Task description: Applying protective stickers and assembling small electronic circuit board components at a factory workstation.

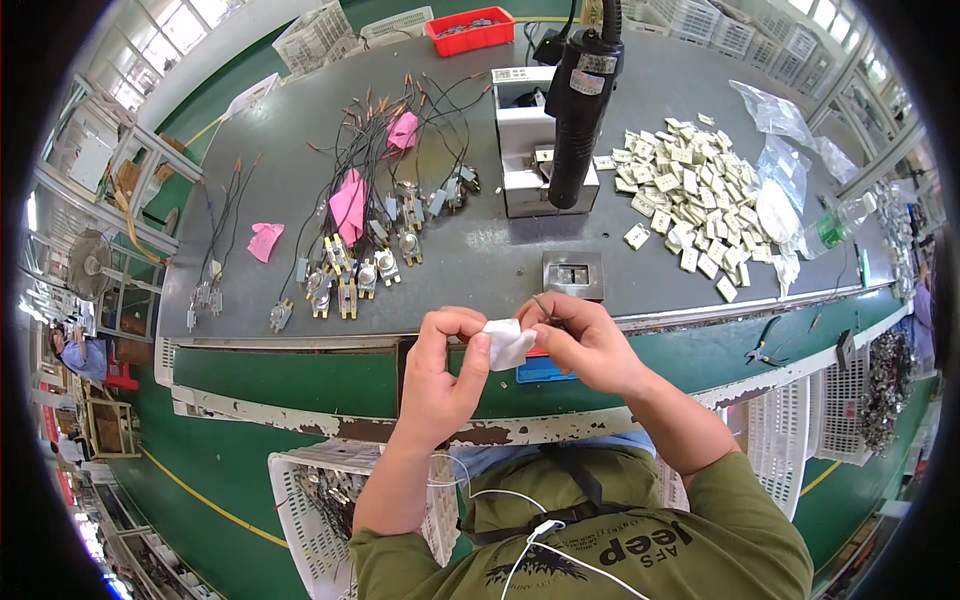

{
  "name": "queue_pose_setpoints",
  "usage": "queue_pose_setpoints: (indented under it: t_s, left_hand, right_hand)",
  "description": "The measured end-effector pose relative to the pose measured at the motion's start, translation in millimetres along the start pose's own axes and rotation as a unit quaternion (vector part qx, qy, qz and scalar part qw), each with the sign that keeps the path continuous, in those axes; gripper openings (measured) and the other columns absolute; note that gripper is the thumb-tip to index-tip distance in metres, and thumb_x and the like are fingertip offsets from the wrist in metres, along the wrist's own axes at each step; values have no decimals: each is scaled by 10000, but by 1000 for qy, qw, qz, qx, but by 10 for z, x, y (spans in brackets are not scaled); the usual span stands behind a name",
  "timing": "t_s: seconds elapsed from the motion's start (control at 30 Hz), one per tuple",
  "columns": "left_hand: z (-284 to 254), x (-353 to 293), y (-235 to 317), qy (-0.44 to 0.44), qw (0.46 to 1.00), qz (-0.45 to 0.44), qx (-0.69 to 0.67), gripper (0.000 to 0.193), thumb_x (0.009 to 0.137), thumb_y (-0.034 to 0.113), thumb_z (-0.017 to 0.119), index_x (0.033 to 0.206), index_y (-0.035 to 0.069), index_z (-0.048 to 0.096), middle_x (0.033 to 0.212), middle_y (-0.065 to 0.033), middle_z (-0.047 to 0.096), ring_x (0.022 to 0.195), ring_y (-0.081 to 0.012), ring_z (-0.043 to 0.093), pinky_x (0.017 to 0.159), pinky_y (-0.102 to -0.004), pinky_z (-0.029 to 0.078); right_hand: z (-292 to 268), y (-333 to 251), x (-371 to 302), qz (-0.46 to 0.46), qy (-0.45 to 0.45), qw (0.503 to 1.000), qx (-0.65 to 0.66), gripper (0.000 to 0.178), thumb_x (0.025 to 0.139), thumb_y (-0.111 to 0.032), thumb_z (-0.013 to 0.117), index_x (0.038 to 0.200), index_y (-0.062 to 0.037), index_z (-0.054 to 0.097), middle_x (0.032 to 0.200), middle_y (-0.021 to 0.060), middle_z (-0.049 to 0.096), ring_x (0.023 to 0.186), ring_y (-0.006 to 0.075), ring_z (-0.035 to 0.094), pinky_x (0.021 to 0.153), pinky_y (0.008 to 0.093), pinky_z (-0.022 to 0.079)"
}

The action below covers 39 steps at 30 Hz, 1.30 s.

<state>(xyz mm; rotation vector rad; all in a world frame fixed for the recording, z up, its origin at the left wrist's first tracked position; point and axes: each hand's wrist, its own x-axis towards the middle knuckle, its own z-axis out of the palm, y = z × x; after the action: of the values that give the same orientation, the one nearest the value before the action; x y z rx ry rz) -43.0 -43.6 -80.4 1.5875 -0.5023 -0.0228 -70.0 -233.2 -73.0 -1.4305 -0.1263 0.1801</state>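
Between my hands, over the table's near edge, is a small crumpled white scrap [508, 347]; whether it is paper or cloth I cannot tell. My left hand [444, 368] pinches its left side between thumb and fingers. At its right side, my right hand [588, 345] closes its thumb and fingertips on the scrap. Just beyond them a metal block with a recess [573, 275] sits on the table. Partly hidden under my hands is a blue tray [543, 371]. A black electric screwdriver [580, 125] hangs upright in front of a white-and-black holder [547, 190].
Wired switch-like parts [347, 265] and pink scraps [349, 205] cover the table's left. Cream plastic pieces [690, 190] are heaped at right, near plastic bags and a clear bottle [842, 222]. Pliers [765, 345] lie on the green ledge. A red bin [470, 32] stands at the back.
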Motion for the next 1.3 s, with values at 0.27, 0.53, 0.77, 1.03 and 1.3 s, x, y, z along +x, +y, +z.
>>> queue_pose_setpoints:
  t_s: [0.27, 0.53, 0.77, 1.03, 1.3]
  left_hand:
    - [-21, 3, 75, -41, 995, 43, 77, 137, 857, 41, 574, 950, 13, 478, 897, -109, 580, 757, -175, 549, 713, -276, 451]
    - [-71, -11, 78, -50, 997, 36, 51, 120, 869, 35, 561, 956, 19, 481, 905, -114, 567, 787, -185, 548, 741, -285, 446]
    - [-63, 28, 155, -95, 987, 88, 95, 151, 834, -16, 574, 944, 34, 484, 878, -117, 559, 798, -255, 563, 738, -317, 449]
    - [-105, 19, 139, -103, 988, 84, 84, 150, 839, -31, 559, 946, 31, 474, 875, -119, 551, 789, -247, 552, 739, -320, 442]
    - [-62, 9, 16, -47, 995, 52, 71, 143, 871, -11, 535, 985, 23, 458, 895, -112, 541, 771, -198, 530, 733, -275, 436]
  right_hand:
    - [23, -60, 63, 68, -20, 997, -24, 248, 851, -288, 638, 886, -48, 586, 688, -45, 532, 532, 10, 407, 447, 176, 304]
    - [-49, 20, 30, 13, -33, 999, 25, 150, 858, -193, 609, 869, -49, 568, 794, 6, 570, 543, 21, 410, 458, 180, 319]
    - [-43, -77, 52, 55, -64, 996, 38, 127, 856, -165, 605, 858, -47, 558, 792, -3, 568, 557, 24, 413, 478, 177, 323]
    - [-68, -85, 63, 4, -56, 998, 17, 159, 850, -180, 612, 842, -34, 547, 799, -22, 548, 668, 25, 417, 584, 190, 350]
    - [-16, -108, 2, -16, -12, 999, 50, 121, 846, -136, 586, 817, -33, 531, 774, -25, 540, 667, 24, 422, 586, 195, 357]
